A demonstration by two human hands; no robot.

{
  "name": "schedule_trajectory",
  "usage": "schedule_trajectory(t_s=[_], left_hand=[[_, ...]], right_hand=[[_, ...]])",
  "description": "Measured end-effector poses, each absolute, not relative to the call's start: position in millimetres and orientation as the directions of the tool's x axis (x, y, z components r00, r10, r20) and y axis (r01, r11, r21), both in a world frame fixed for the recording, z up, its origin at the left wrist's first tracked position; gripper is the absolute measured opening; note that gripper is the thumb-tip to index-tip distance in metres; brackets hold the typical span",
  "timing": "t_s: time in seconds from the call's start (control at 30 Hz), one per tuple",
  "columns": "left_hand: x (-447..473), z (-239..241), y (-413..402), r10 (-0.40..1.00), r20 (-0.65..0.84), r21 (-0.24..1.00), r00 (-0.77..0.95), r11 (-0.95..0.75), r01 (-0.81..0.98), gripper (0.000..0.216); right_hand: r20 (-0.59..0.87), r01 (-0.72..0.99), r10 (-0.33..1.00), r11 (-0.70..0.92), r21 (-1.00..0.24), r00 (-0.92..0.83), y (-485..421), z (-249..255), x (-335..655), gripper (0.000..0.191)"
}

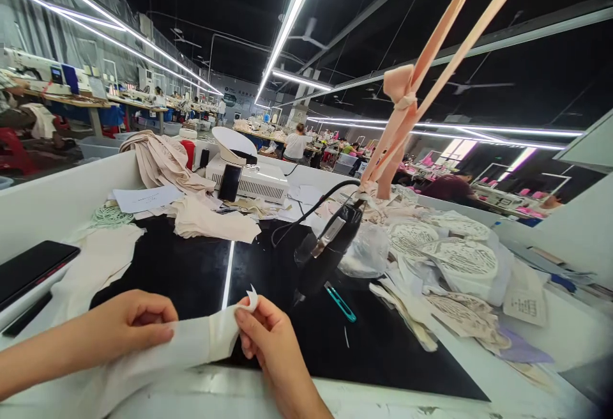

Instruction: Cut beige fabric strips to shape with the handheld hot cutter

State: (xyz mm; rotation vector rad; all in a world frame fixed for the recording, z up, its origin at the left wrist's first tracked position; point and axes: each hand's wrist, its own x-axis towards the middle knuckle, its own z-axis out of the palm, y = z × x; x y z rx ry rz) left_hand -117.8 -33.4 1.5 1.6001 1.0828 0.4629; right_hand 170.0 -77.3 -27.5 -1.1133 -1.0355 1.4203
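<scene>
A strip of pale cream fabric (pixel 191 341) stretches between my two hands over the front edge of the black mat. My left hand (pixel 136 323) pinches it at the left, thumb on top. In my right hand (pixel 268 333) the other end is gripped between thumb and fingers, and a small white pointed tip sticks up above them. The loose part of the cloth hangs down at the lower left, blurred. Beyond my right hand a black handheld tool (pixel 330 250) hangs tip down from peach fabric bands (pixel 400 119). Teal thread snips (pixel 341 303) lie to its right.
The black mat (pixel 383 349) covers the worktop. Fabric pieces (pixel 215 218) and a white machine (pixel 253 179) stand behind it. Patterned cut pieces (pixel 460 259) pile up at the right. A black phone (pixel 36 272) lies at the left.
</scene>
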Motion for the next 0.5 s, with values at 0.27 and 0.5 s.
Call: schedule_trajectory(t_s=[0.27, 0.5], left_hand=[[-155, -24, 16, 0.922, 0.172, 0.581, 0.346, -0.379, 0.720, 0.027], [-112, -39, 2, 0.527, 0.467, 0.189, 0.710, -0.844, 0.501, 0.041]], right_hand=[[-0.061, 0.230, 0.994, -0.038, -0.972, -0.093, -10, -39, 160, 0.033], [0.009, 0.456, 0.993, 0.061, -0.888, -0.114, 8, -35, 157, 0.027]])
